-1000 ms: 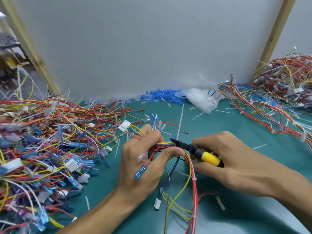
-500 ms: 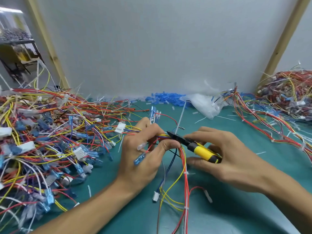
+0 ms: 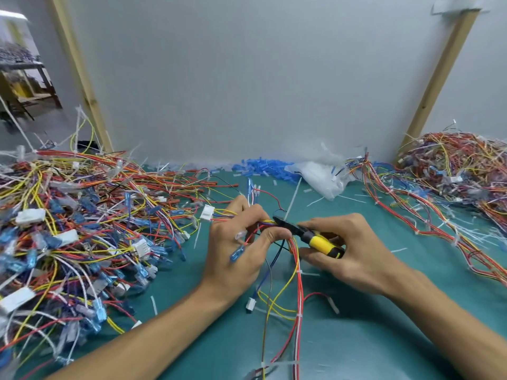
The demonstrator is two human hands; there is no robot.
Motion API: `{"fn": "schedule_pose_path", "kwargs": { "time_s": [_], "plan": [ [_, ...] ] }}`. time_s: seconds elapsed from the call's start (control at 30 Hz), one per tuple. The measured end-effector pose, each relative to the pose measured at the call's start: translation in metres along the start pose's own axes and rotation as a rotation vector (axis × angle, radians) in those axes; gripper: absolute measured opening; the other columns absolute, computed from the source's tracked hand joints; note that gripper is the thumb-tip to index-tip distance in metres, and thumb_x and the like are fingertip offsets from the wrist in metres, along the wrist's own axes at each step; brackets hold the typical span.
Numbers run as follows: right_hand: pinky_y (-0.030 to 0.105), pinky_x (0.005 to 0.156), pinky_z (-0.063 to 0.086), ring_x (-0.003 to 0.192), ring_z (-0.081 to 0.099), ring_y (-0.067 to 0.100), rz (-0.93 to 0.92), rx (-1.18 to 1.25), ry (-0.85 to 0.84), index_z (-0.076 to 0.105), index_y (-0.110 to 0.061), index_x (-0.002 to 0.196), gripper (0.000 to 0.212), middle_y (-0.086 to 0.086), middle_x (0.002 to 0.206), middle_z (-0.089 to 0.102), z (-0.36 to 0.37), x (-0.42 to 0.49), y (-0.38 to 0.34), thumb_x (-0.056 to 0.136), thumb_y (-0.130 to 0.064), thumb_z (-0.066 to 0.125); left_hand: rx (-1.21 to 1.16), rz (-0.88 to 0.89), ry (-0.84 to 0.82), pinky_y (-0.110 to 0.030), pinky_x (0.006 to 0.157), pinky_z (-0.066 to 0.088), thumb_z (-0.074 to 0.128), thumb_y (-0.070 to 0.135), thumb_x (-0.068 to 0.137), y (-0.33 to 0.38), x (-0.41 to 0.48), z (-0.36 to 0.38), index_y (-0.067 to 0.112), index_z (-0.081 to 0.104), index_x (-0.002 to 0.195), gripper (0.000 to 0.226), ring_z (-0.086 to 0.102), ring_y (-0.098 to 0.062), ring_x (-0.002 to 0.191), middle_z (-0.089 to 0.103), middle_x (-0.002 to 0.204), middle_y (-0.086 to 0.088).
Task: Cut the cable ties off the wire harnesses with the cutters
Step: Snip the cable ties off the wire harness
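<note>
Cutters (image 3: 320, 241) sit in the right hand (image 3: 354, 256), its grip curled round the yellow handle. The black nose meets the wire harness (image 3: 300, 283), which the left hand (image 3: 238, 250) pinches just above the bench (image 3: 397, 338). I'd catch only the tie between the blades, clear of the insulation, then squeeze.

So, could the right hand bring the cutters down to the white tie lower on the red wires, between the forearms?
Probably yes. The right hand grips the cutters just above it, the left hand holds the harness, and the tie lies uncovered on the mat.
</note>
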State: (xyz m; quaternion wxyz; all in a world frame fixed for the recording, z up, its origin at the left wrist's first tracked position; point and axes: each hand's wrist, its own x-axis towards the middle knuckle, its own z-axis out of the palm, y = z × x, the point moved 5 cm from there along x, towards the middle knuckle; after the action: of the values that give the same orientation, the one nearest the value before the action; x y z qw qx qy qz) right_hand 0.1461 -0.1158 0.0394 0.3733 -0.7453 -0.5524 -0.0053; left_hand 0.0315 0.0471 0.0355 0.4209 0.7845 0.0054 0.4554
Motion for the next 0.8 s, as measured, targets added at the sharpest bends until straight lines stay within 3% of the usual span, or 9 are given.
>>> {"fn": "schedule_pose_path", "kwargs": {
  "time_s": [0.07,0.17,0.3,0.43,0.5,0.63,0.8],
  "plan": [
    [0.04,0.053,0.035,0.061,0.033,0.022,-0.026,-0.064,0.019,0.062,-0.018,0.077,0.026,0.002,0.063,0.044,0.0,0.001,0.001,0.089,-0.038,0.075,-0.005,-0.017,0.004,-0.035,0.063,0.039,0.084,0.033,0.082,-0.001,0.0,0.001,0.01,0.069,0.069,0.031,0.049,-0.022,0.071,0.049,0.071,-0.006],
    [0.039,0.055,0.037,0.062,0.039,0.021,-0.044,-0.095,0.023,0.06,-0.019,0.077,0.028,0.0,0.065,0.046,-0.001,0.001,0.004,0.091,-0.041,0.072,0.016,-0.021,0.001,-0.029,0.063,0.037,0.085,0.029,0.083,-0.001,-0.001,0.001,0.012,0.071,0.07,0.025,0.049,-0.019,0.07,0.049,0.071,-0.005],
    [0.025,0.063,0.036,0.072,0.049,0.015,-0.081,-0.042,0.028,0.064,-0.022,0.093,0.015,-0.009,0.077,0.051,0.006,-0.001,0.003,0.093,-0.037,0.065,0.021,-0.017,-0.021,-0.027,0.063,0.036,0.085,0.024,0.083,0.0,-0.001,0.003,0.012,0.073,0.072,0.021,0.049,-0.02,0.071,0.049,0.07,-0.004],
    [0.022,0.066,0.038,0.072,0.051,0.012,-0.107,-0.025,0.097,0.071,-0.01,0.106,0.026,-0.008,0.08,0.055,0.011,0.0,0.005,0.09,-0.029,0.065,0.046,0.004,-0.028,-0.024,0.062,0.034,0.084,0.025,0.084,-0.001,-0.001,0.005,0.016,0.071,0.072,0.019,0.048,-0.017,0.07,0.048,0.071,-0.002],
    [0.025,0.064,0.04,0.07,0.051,0.014,-0.108,-0.019,0.126,0.072,-0.008,0.104,0.023,-0.008,0.079,0.057,0.01,-0.001,0.006,0.088,-0.025,0.068,0.047,0.017,-0.032,-0.029,0.062,0.036,0.082,0.031,0.085,-0.001,-0.001,0.005,0.017,0.071,0.073,0.021,0.049,-0.019,0.069,0.048,0.072,-0.002],
    [0.019,0.063,0.036,0.067,0.049,0.006,-0.105,0.006,0.156,0.072,-0.01,0.097,0.019,-0.016,0.077,0.054,0.01,-0.002,0.006,0.086,-0.025,0.067,0.05,0.024,-0.038,-0.037,0.061,0.038,0.081,0.034,0.086,-0.001,0.001,0.006,0.018,0.073,0.074,0.022,0.05,-0.023,0.07,0.05,0.072,-0.004],
    [0.016,0.061,0.033,0.064,0.048,0.008,-0.094,0.003,0.185,0.072,-0.012,0.093,0.015,-0.016,0.073,0.053,0.012,-0.002,0.009,0.086,-0.025,0.069,0.042,0.015,-0.043,-0.033,0.061,0.037,0.083,0.029,0.083,-0.001,0.001,0.007,0.017,0.073,0.073,0.019,0.049,-0.021,0.07,0.05,0.07,-0.005]
  ]
}}
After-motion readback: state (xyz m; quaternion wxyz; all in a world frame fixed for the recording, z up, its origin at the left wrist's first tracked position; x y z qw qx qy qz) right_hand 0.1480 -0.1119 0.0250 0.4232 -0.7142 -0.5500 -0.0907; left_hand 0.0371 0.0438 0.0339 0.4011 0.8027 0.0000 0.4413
